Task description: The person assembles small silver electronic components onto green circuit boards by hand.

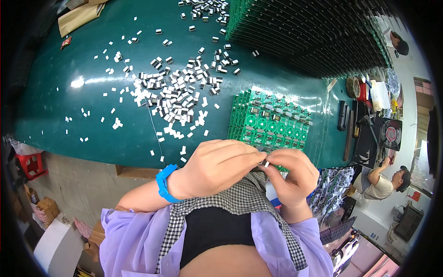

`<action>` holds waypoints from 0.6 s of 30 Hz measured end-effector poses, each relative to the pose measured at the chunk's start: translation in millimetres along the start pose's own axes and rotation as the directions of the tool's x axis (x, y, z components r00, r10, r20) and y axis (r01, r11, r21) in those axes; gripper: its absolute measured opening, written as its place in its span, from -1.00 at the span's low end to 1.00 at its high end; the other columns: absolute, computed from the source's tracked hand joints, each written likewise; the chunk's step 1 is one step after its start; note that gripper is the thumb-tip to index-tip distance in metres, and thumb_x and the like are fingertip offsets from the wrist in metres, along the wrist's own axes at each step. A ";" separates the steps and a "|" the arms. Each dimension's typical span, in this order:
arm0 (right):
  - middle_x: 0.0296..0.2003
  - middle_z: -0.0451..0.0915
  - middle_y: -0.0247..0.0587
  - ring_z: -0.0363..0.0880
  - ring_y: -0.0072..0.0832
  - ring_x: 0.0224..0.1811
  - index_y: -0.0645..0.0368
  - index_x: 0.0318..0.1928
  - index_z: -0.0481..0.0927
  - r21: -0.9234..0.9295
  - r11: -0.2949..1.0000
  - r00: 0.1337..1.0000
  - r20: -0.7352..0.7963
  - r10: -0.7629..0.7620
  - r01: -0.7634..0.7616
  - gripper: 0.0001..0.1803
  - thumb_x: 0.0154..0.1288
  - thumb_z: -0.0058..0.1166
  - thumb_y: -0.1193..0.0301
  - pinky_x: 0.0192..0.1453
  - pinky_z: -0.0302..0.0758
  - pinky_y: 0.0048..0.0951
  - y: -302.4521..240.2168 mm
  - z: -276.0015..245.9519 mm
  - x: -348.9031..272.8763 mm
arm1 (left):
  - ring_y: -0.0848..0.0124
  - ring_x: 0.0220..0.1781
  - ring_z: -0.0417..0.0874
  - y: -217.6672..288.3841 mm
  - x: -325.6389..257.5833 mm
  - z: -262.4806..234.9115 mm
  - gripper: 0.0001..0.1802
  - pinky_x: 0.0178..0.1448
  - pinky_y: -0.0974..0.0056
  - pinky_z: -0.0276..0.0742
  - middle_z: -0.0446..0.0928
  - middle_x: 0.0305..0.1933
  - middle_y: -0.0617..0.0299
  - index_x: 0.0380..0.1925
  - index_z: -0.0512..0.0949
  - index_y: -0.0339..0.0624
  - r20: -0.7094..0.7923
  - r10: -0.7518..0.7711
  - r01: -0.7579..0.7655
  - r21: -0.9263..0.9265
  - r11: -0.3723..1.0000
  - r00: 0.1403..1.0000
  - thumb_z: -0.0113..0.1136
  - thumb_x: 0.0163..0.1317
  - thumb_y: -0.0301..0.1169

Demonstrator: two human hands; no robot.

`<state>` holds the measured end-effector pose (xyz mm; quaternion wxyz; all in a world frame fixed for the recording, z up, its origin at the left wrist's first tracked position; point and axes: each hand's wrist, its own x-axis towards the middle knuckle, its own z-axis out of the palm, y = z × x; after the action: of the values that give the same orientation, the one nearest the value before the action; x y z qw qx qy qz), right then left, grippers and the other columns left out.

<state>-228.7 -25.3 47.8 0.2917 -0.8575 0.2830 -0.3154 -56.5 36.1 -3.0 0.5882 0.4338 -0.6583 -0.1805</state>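
Fingertips of both hands are meeting on a small white part [266,163] just below the green boards [270,122]. Left hand [217,167] and right hand [293,177] are both pinching it (equally near), above the worktop [69,115] edge.

1. The left hand [217,166] and right hand [291,175] meet over a tiny white part [266,163]. It is too small to tell what it is, and the fingers cover most of it.
2. The hands hide the near edge of the green circuit board [267,121].
3. The little parts in the scattered pile [177,94] are too small to tell apart.
4. The dark stack of boards [304,32] is cut off at the top edge.
5. The person's sleeves [134,231] run off the bottom edge.
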 end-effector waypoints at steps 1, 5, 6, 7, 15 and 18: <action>-0.38 0.65 -0.12 0.67 -0.37 -0.39 0.28 -0.35 0.64 0.017 0.999 0.999 -0.021 0.037 -0.037 -0.75 -0.13 0.38 0.66 -0.36 0.59 -0.50 -0.9 1.0 -1.7 | 0.22 -0.37 0.70 0.2 0.0 0.0 -0.74 -0.30 0.29 0.63 0.65 -0.34 0.05 -0.29 0.62 -0.35 0.000 -0.001 0.001 0.001 1.000 1.000 0.35 -0.07 -0.62; -0.38 0.65 -0.13 0.67 -0.39 -0.40 0.27 -0.35 0.65 -0.020 0.999 0.998 -0.030 -0.047 0.047 -0.75 -0.13 0.37 0.66 -0.38 0.59 -0.50 0.8 1.4 0.3 | 0.26 -0.40 0.71 1.0 -0.4 0.8 -0.78 -0.32 0.32 0.63 0.65 -0.38 0.09 -0.36 0.62 -0.34 -0.033 -0.018 0.019 0.037 0.999 0.999 0.36 -0.10 -0.62; -0.38 0.65 -0.14 0.66 -0.40 -0.40 0.27 -0.35 0.65 -0.029 0.998 0.998 -0.035 -0.058 0.057 -0.75 -0.13 0.37 0.66 -0.38 0.59 -0.49 2.2 2.0 0.3 | 0.27 -0.40 0.71 0.6 -0.6 1.4 -0.78 -0.33 0.32 0.63 0.65 -0.39 0.10 -0.38 0.62 -0.33 -0.041 -0.018 0.020 0.060 0.998 0.999 0.37 -0.11 -0.63; -0.38 0.65 -0.14 0.66 -0.40 -0.40 0.26 -0.34 0.65 -0.038 0.997 0.997 -0.040 -0.067 0.066 -0.75 -0.12 0.37 0.65 -0.39 0.59 -0.49 3.2 2.3 0.3 | 0.27 -0.40 0.71 -0.1 -0.8 1.6 -0.78 -0.33 0.32 0.63 0.65 -0.39 0.10 -0.38 0.62 -0.33 -0.041 -0.018 0.021 0.059 0.998 0.999 0.37 -0.11 -0.63; -0.37 0.65 -0.16 0.65 -0.38 -0.37 0.25 -0.34 0.65 -0.097 0.995 0.999 -0.050 -0.002 -0.003 -0.77 -0.10 0.35 0.66 -0.34 0.57 -0.47 20.6 -11.0 9.5 | 0.26 -0.45 0.64 -10.4 10.9 -8.1 -0.80 -0.43 0.28 0.52 0.60 -0.39 0.11 -0.42 0.60 -0.28 0.038 0.009 -0.010 0.038 0.999 0.999 0.33 -0.15 -0.60; -0.35 0.63 -0.18 0.63 -0.37 -0.37 0.24 -0.34 0.66 -0.342 0.938 0.994 -0.110 0.018 -0.055 -0.81 -0.03 0.31 0.65 -0.30 0.55 -0.45 45.6 -18.8 18.4 | 0.10 -0.18 0.59 -33.6 21.8 -19.0 -0.67 -0.11 0.17 0.53 0.57 -0.20 0.02 -0.17 0.57 -0.34 0.065 -0.232 0.187 0.399 0.898 0.971 0.20 -0.03 -0.68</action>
<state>-244.0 -74.2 35.6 0.1276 -0.8721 0.3648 -0.3000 -25.2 5.4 -10.1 0.4297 0.5997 -0.6620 -0.1321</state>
